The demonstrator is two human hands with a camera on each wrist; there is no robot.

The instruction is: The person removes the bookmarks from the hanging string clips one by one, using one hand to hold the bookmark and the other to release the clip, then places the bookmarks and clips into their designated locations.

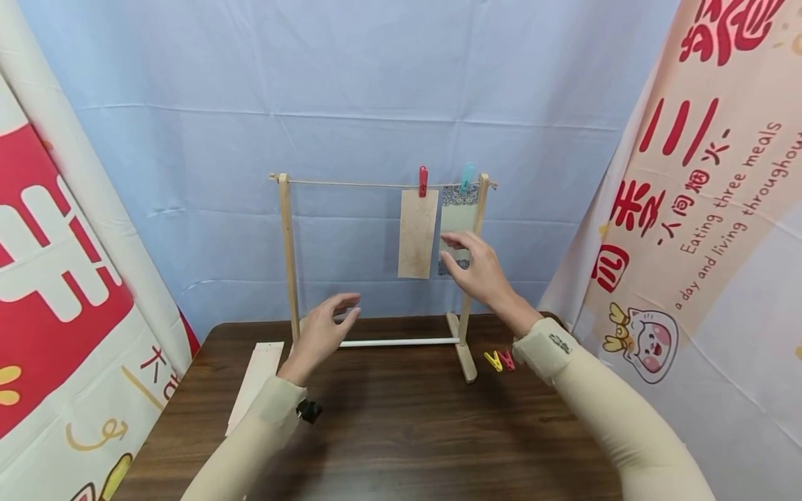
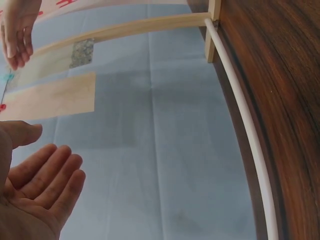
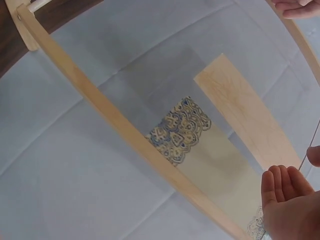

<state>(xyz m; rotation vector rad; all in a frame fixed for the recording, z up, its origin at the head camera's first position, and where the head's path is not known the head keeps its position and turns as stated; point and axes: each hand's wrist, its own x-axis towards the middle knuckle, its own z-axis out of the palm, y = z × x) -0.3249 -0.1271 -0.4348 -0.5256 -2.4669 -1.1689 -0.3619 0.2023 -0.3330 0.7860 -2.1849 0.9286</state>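
A plain beige paper card (image 1: 416,240) hangs from a cord (image 1: 351,184) by a red clothespin (image 1: 423,181). To its right hangs a card with blue-patterned ends (image 1: 456,217), held by a light blue clothespin (image 1: 467,177). My right hand (image 1: 479,268) is raised in front of the patterned card, fingers loosely bent and holding nothing; the head view has it covering part of that card. Lower and to the left, my left hand (image 1: 322,330) hovers before the wooden stand (image 1: 288,250), also with nothing in it. The left wrist view shows its palm and relaxed fingers (image 2: 52,175).
Yellow (image 1: 493,360) and red (image 1: 507,360) clothespins lie on the dark wooden table (image 1: 401,417), right of the stand's foot (image 1: 464,355). Pale paper strips (image 1: 255,379) lie at the left, partly behind my left forearm. A white rod (image 1: 401,342) joins the posts low down.
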